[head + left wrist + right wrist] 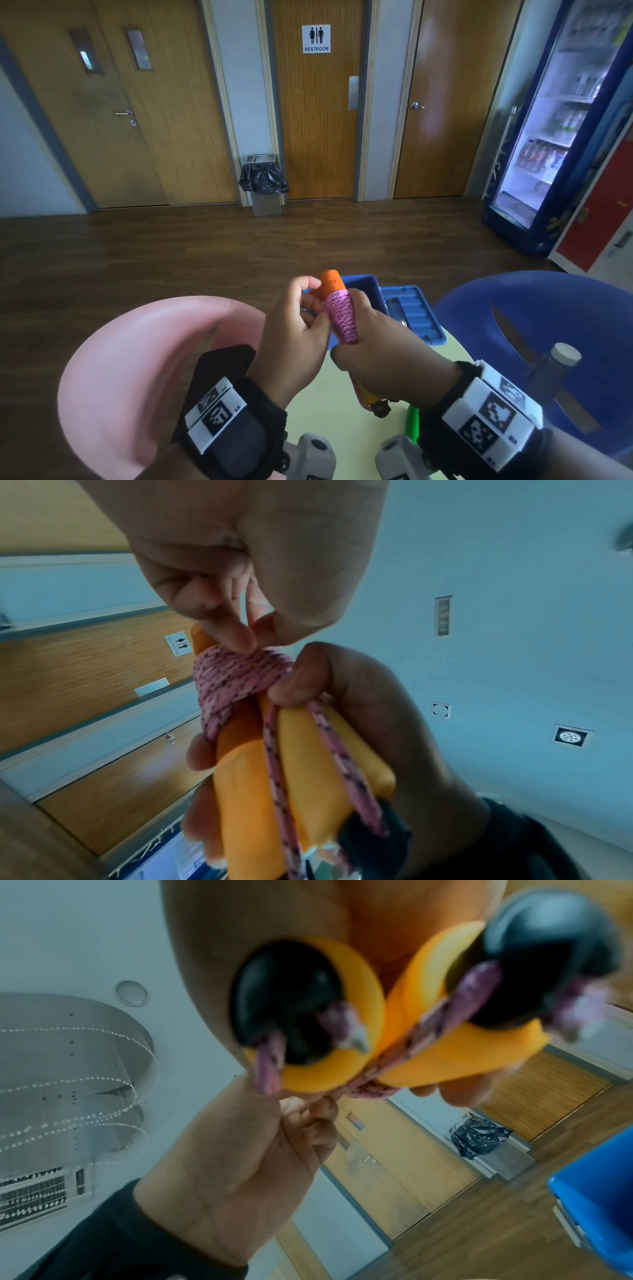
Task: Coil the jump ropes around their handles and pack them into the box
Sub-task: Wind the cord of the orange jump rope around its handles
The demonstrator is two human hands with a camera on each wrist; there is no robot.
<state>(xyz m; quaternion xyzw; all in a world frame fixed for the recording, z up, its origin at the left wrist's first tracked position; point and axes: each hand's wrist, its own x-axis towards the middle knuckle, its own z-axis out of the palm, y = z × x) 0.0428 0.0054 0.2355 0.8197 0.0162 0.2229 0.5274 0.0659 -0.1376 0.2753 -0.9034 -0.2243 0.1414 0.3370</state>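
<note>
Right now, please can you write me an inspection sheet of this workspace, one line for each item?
Surface: pale green table, mostly hidden by the hands.
Job's things: pink rope coiled around two orange handles held together; open blue box behind, its lid beside it.
Clutter: dark bottle; green object.
Grippers: right hand grips the handles; left hand pinches the rope's top turns.
Cables: nothing seen.
Surroundings: pink chair, blue chair, bin, drinks fridge, restroom door.

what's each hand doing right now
Left hand: pinching the pink rope at the coil.
Right hand: gripping the two orange handles together.
</note>
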